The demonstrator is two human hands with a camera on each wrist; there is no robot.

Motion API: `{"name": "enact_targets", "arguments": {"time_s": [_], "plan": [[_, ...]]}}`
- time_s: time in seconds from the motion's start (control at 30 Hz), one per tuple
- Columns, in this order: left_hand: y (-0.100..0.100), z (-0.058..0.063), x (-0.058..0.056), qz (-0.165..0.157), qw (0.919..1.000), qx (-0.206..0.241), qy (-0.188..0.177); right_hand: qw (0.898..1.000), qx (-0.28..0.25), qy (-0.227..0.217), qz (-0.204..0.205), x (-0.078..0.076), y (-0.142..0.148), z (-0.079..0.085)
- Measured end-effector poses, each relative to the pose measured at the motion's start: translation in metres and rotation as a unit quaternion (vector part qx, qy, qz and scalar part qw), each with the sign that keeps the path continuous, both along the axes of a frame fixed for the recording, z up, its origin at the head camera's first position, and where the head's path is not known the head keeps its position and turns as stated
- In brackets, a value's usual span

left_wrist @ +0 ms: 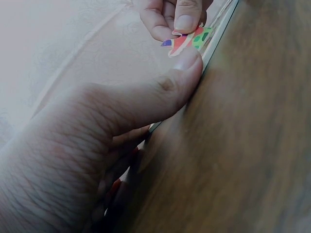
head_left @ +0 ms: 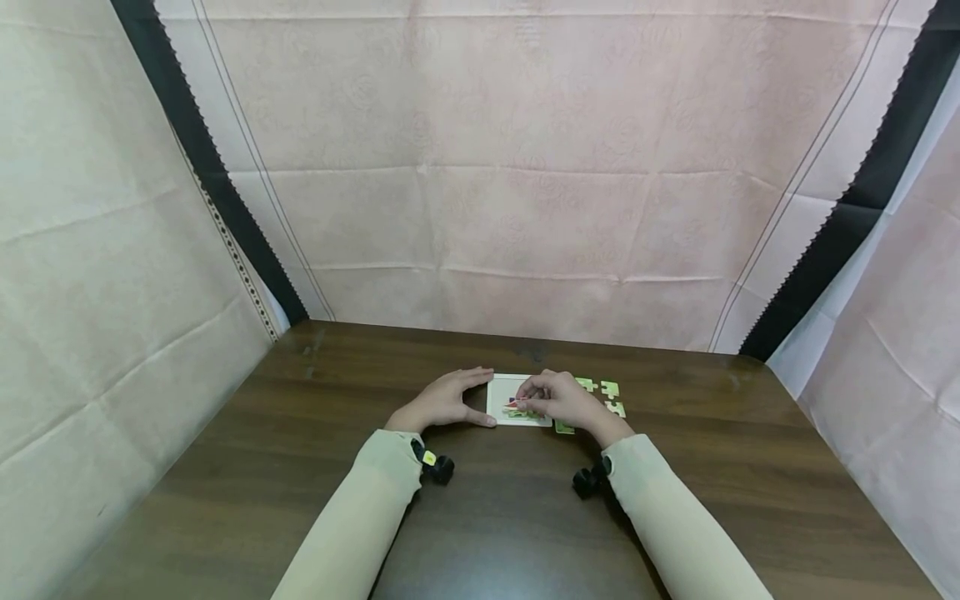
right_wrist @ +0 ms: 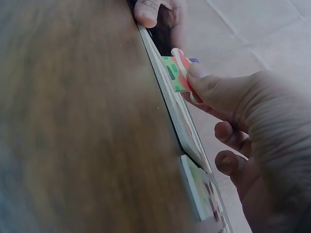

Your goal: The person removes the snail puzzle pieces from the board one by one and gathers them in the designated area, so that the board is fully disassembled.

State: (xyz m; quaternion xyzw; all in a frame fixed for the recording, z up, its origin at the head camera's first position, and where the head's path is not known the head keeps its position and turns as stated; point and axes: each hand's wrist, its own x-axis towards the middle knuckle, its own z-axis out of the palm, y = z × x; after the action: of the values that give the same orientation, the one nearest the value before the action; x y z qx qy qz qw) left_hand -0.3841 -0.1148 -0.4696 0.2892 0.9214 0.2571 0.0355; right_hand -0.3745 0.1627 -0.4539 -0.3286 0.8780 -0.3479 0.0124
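Note:
A white puzzle tray (head_left: 501,390) lies flat on the table, with some colourful printed area showing under my right hand. My right hand (head_left: 564,398) pinches a puzzle piece (right_wrist: 179,74) between thumb and fingers, held tilted just over the tray. The piece is green with dark green spots, red and white bands and a bit of purple. At the tray's left side, my left hand (head_left: 450,400) has its fingers extended along the far corner. Its thumb (left_wrist: 165,92) rests at the near edge. The curled fingers partly cover the tray's middle.
Several loose green puzzle pieces (head_left: 610,389) lie right of the tray, some partly behind the right hand. The brown wooden table (head_left: 495,517) extends around them. Pale cloth curtains (head_left: 525,208) hang behind and at both sides.

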Motion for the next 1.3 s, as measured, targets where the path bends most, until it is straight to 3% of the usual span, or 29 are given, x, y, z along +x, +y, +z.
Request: {"name": "enact_targets", "arguments": {"time_s": [0.3, 0.63, 0.87, 1.13, 1.3], "plan": [[0.0, 0.002, 0.002, -0.003, 1.0, 0.002, -0.006, 1.0, -0.014, 0.016, -0.012, 0.008, 0.016, 0.003], [0.0, 0.002, 0.003, -0.004, 1.0, -0.002, -0.001, 0.997, -0.013, 0.049, -0.052, 0.03, 0.083, 0.003], [0.001, 0.003, 0.005, -0.002, 1.0, -0.003, -0.001, 0.996, -0.008, 0.036, -0.076, 0.041, 0.12, 0.001], [0.001, 0.004, 0.006, -0.003, 1.0, 0.001, -0.003, 0.998, 0.012, 0.03, -0.048, 0.041, 0.121, -0.003], [0.0, 0.003, 0.005, -0.002, 1.0, 0.004, -0.001, 0.997, 0.024, 0.053, -0.046, 0.041, 0.116, -0.003]]}}
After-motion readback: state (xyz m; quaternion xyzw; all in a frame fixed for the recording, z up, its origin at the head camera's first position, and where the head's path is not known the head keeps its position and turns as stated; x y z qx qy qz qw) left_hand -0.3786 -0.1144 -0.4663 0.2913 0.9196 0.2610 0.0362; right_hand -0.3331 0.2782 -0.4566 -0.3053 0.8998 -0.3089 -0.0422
